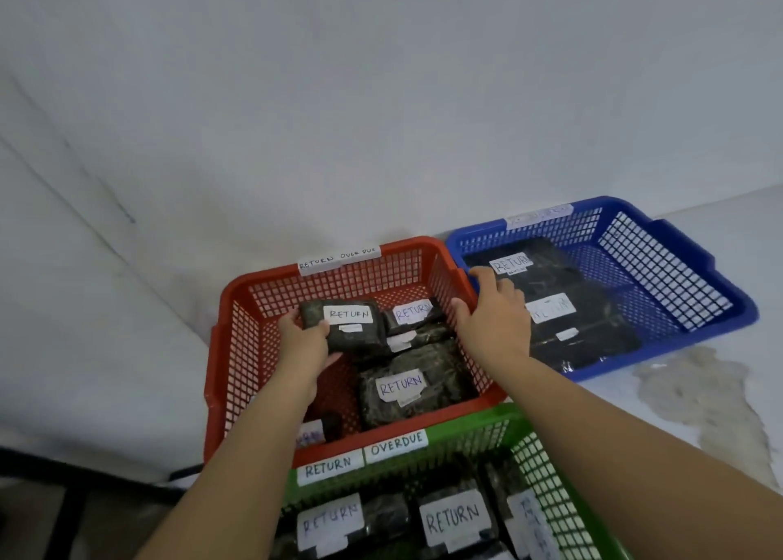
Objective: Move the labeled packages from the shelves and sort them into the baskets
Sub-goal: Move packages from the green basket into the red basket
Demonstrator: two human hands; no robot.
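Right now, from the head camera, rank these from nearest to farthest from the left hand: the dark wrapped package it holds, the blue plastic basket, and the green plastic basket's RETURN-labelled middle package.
1. The dark wrapped package, gripped by the left hand over the red basket.
2. The green basket's middle RETURN package, bottom of view.
3. The blue plastic basket, far right.

head view, looking steeply down, close over baskets (pixel 322 263).
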